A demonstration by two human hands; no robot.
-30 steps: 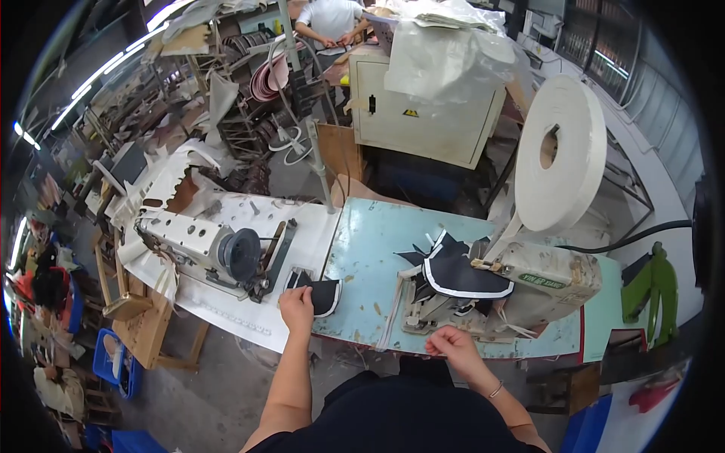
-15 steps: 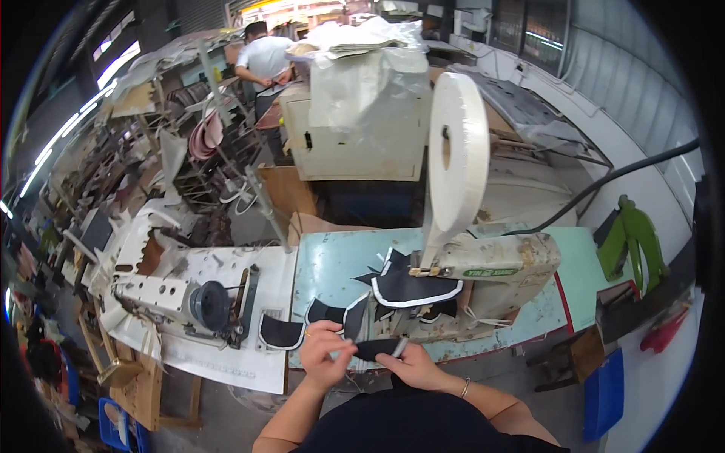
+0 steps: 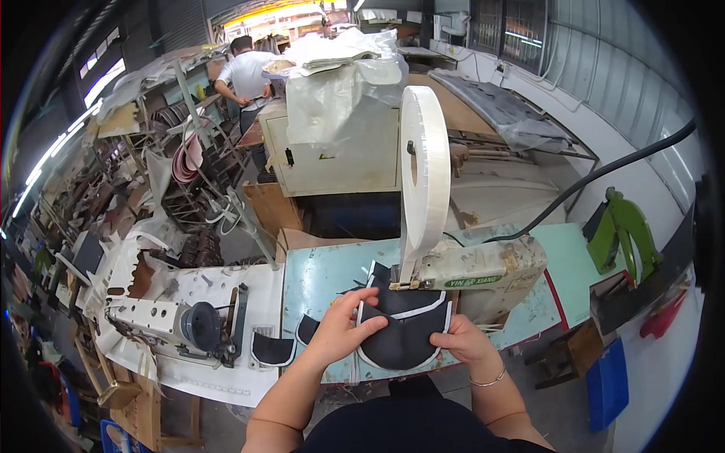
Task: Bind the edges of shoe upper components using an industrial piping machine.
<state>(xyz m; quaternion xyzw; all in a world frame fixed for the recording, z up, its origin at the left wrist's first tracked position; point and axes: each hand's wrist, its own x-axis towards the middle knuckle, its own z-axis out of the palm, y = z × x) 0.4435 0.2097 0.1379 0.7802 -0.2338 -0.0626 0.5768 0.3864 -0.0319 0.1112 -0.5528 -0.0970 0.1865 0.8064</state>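
A black fabric piece (image 3: pixel 402 346) with a rounded lower edge and white binding is held between my two hands, its broad face turned up. My left hand (image 3: pixel 341 326) grips its left side, thumb lying on top near the upper corner. My right hand (image 3: pixel 467 341) pinches the right edge between thumb and fingers. Just beyond lies another black piece (image 3: pixel 415 303) with a white edge, partly covered by the held one. The sewing machine (image 3: pixel 483 273) stands over that area, a large reel of white tape (image 3: pixel 427 174) above its left end.
More white-edged black pieces (image 3: pixel 273 349) lie left of my left hand. A second sewing machine (image 3: pixel 158 317) with a dark handwheel stands on the left table. A green metal tool (image 3: pixel 623 234) is at the right. A cream cabinet (image 3: pixel 340 162) and a person (image 3: pixel 245 79) are farther back.
The held piece has turned from nearly edge-on to broad face up and moved right, closer to the machine. My hands have spread apart to its two sides.
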